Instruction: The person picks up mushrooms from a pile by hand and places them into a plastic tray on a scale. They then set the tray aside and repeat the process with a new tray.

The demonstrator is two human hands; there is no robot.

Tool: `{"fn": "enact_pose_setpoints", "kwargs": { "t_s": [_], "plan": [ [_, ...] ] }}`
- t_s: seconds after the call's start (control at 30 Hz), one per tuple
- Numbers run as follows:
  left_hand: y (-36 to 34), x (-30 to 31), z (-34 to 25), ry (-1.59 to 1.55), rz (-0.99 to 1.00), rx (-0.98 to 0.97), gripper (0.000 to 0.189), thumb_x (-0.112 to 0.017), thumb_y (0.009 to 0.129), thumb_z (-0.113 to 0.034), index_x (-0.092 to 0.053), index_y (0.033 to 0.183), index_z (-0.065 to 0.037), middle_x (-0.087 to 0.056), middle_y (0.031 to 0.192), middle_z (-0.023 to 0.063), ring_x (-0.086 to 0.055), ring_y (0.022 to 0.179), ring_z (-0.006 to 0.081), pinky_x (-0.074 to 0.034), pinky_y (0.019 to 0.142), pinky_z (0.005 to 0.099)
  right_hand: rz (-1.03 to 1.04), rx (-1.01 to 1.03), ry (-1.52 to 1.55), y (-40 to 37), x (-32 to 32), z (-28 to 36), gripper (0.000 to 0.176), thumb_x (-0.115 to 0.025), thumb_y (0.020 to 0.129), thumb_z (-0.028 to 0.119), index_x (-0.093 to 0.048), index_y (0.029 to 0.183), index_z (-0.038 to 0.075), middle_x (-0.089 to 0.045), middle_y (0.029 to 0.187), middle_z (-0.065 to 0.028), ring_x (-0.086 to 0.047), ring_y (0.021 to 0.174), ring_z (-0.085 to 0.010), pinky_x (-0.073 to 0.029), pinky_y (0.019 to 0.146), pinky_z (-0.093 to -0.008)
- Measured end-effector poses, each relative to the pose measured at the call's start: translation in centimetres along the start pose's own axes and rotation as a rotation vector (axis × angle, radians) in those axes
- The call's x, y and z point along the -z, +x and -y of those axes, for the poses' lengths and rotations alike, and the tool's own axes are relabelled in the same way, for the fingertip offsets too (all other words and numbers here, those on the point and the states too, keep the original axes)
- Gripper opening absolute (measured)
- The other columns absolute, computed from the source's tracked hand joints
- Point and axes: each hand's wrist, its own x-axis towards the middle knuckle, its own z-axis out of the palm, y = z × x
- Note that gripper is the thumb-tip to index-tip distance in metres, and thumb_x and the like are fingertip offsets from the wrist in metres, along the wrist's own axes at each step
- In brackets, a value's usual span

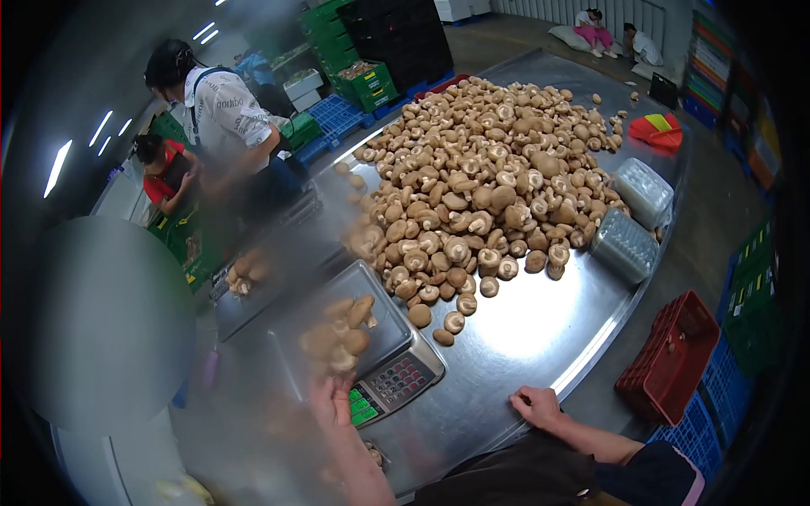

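Several brown mushrooms [337, 333] lie grouped on the steel pan [384, 291] of a digital scale; haze hides whether a clear tray is under them. At the scale's near edge, beside its keypad [401, 379], is my left hand [333, 403], fingertips close to the lowest mushroom. Blur keeps me from telling whether those fingers grip anything. My right hand [537, 407] rests with curled fingers at the near edge of the steel table [472, 396], with nothing visible in it. Beyond the scale spreads a large heap of mushrooms [498, 169].
Stacks of clear plastic trays [624, 244] stand on the table's right side, near a red and yellow item [656, 132]. A red crate [671, 358] sits at lower right. Across the table stands a co-worker [228, 118]. A blurred grey shape [110, 320] covers the left.
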Motion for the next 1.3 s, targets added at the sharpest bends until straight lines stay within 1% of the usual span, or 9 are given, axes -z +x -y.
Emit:
{"fn": "enact_pose_setpoints", "kwargs": {
  "t_s": [0.3, 0.47, 0.5, 0.53, 0.67, 0.77, 1.07, 1.27, 1.3],
  "plan": [
    [0.0, -1.1, 0.3, -0.012, 0.012, 0.027, 0.051, -0.05, 0.089, 0.008, -0.04, 0.138, -0.002, -0.052, 0.135, 0.017, -0.06, 0.115, 0.0337, -0.055, 0.092, 0.0565, -0.01, 0.022, -0.003, 0.0, 0.2, 0.2, 0.019, -0.07, 0.086, 0.024, -0.067, 0.08, 0.006, -0.066, 0.068, -0.0125, -0.065, 0.061, -0.0301, -0.05, 0.056, -0.0385],
    [-0.6, -0.6, 1.0, -0.031, 0.01, 0.012, 0.036, -0.05, 0.091, 0.007, -0.043, 0.126, 0.001, -0.054, 0.128, 0.02, -0.061, 0.111, 0.0353, -0.055, 0.092, 0.057, -0.001, -0.006, -0.071, -0.2, -0.1, 0.1, 0.022, -0.068, 0.087, 0.029, -0.067, 0.081, 0.007, -0.065, 0.068, -0.0141, -0.065, 0.062, -0.0333, -0.05, 0.057, -0.0407],
    [-0.4, -0.8, 1.2, -0.033, 0.009, -0.011, 0.032, -0.05, 0.092, 0.007, -0.043, 0.123, 0.003, -0.055, 0.125, 0.0214, -0.061, 0.112, 0.037, -0.055, 0.092, 0.0568, -0.011, 0.016, -0.098, -0.2, -0.4, -0.5, 0.022, -0.069, 0.087, 0.029, -0.068, 0.082, 0.007, -0.066, 0.069, -0.0135, -0.065, 0.062, -0.0321, -0.051, 0.058, -0.0399],
    [-0.8, -2.6, 0.8, -0.038, -0.027, -0.01, 0.022, -0.051, 0.09, 0.008, -0.047, 0.111, 0.0, -0.058, 0.117, 0.0196, -0.064, 0.102, 0.0307, -0.056, 0.088, 0.0606, -0.009, 0.013, -0.089, 0.2, -0.2, -0.3, 0.023, -0.069, 0.087, 0.03, -0.069, 0.084, 0.007, -0.067, 0.069, -0.0127, -0.066, 0.062, -0.0303, -0.052, 0.058, -0.0387],
    [-2.1, -1.9, 0.8, -0.074, 0.002, -0.035, 0.015, -0.049, 0.092, 0.008, -0.045, 0.105, -0.001, -0.058, 0.112, 0.0197, -0.064, 0.105, 0.0366, -0.057, 0.088, 0.0602, 0.024, -0.061, -0.047, -0.1, -0.2, 0.2, 0.026, -0.069, 0.087, 0.031, -0.07, 0.087, 0.006, -0.068, 0.069, -0.011, -0.068, 0.062, -0.0246, -0.053, 0.061, -0.0353],
    [-3.8, -2.0, 0.1, -0.11, 0.011, -0.03, 0.025, -0.055, 0.089, 0.008, -0.048, 0.109, -0.004, -0.059, 0.108, 0.0121, -0.063, 0.093, 0.0234, -0.057, 0.086, 0.0494, 0.036, -0.084, -0.103, 0.2, -0.6, -0.1, 0.025, -0.07, 0.086, 0.028, -0.071, 0.086, 0.003, -0.069, 0.069, -0.0119, -0.068, 0.062, -0.022, -0.052, 0.061, -0.0323],
    [-7.0, -0.2, -0.3, -0.134, -0.059, 0.028, 0.025, -0.054, 0.088, 0.008, -0.047, 0.109, -0.004, -0.06, 0.11, 0.0121, -0.063, 0.098, 0.0238, -0.055, 0.087, 0.0442, 0.072, -0.122, -0.064, 0.0, -0.8, 0.9, 0.026, -0.064, 0.092, 0.025, -0.069, 0.087, 0.0, -0.069, 0.067, -0.011, -0.067, 0.06, -0.0186, -0.053, 0.061, -0.031],
    [-7.3, 0.8, 0.2, -0.151, -0.068, 0.02, 0.025, -0.053, 0.089, 0.008, -0.046, 0.109, -0.004, -0.059, 0.112, 0.013, -0.062, 0.1, 0.0244, -0.054, 0.088, 0.0455, 0.11, -0.134, -0.139, 0.2, -0.5, 1.6, 0.03, -0.058, 0.096, 0.026, -0.067, 0.082, 0.0, -0.066, 0.062, -0.0099, -0.065, 0.056, -0.0193, -0.051, 0.058, -0.0335],
    [-7.2, 1.1, 0.5, -0.147, -0.059, 0.011, 0.023, -0.053, 0.089, 0.008, -0.046, 0.107, -0.005, -0.058, 0.112, 0.014, -0.062, 0.103, 0.0272, -0.054, 0.089, 0.0511, 0.104, -0.111, -0.129, 0.2, -0.7, 1.4, 0.031, -0.057, 0.096, 0.025, -0.067, 0.081, 0.0, -0.066, 0.062, -0.0098, -0.065, 0.056, -0.0197, -0.051, 0.058, -0.0338]
  ]
}}
